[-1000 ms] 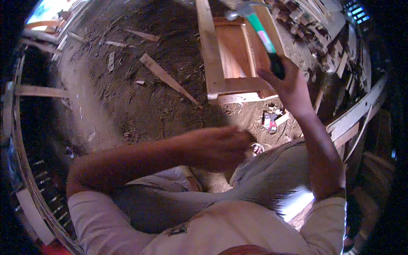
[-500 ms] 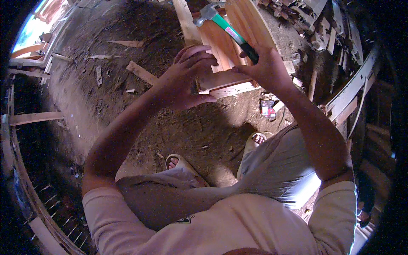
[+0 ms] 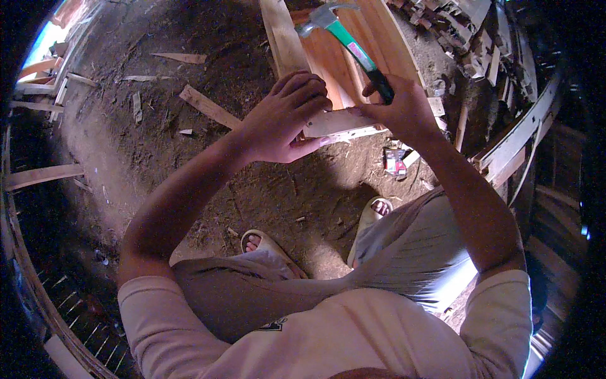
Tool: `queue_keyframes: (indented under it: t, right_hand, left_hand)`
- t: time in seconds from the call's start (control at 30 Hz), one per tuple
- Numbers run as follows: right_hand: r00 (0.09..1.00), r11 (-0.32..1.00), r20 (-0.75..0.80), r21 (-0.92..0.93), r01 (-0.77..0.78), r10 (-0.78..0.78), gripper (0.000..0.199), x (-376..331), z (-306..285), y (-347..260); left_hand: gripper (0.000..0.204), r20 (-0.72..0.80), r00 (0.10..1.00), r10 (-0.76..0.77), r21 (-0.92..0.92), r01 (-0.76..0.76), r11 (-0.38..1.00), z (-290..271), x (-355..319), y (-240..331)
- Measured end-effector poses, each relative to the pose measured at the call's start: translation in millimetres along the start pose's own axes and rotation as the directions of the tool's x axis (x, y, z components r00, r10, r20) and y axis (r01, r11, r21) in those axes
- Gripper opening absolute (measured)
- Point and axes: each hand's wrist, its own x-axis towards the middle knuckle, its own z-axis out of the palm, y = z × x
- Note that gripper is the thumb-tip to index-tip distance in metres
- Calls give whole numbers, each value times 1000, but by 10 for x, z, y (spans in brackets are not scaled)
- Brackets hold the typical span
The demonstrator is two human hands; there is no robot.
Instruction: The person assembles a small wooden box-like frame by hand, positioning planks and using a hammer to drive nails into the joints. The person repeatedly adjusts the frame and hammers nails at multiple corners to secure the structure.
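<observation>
A long wooden box (image 3: 344, 120) stretches away from me, its near end board between my hands. My left hand (image 3: 287, 117) grips the near left corner, fingers curled over the top and thumb along the lower front. In my right hand (image 3: 404, 108) is a claw hammer (image 3: 346, 43) with a green handle, held by its black grip. Its metal head points up and left, over the box's inside. My right thumb rests near the right end of the end board. My palms hide both corners of that board.
Loose wood strips (image 3: 208, 106) lie on the dirt floor to the left. Scrap wood (image 3: 454, 31) is heaped at the far right. A small red and white packet (image 3: 395, 162) lies near my right foot. Curved planks (image 3: 517, 142) stand along the right side.
My left hand has closed from loosely spread fingers onto the box's near corner. The end board's face has turned paler and more toward me. The hammer has shifted slightly right with my right hand.
</observation>
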Motion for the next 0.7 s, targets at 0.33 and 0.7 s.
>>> queue_keyframes:
  t: [0.33, 0.7]
  right_hand:
    - [998, 1000, -52, -3, 29, -29, 54, -49, 16, -28]
    - [999, 998, -47, -65, -5, 2, 58, -34, 36, 23]
  left_hand:
    - [56, 3, 1000, -25, -22, 25, 999, 19, 10, 25]
    - [60, 46, 998, 37, 76, -40, 996, -135, 110, -11]
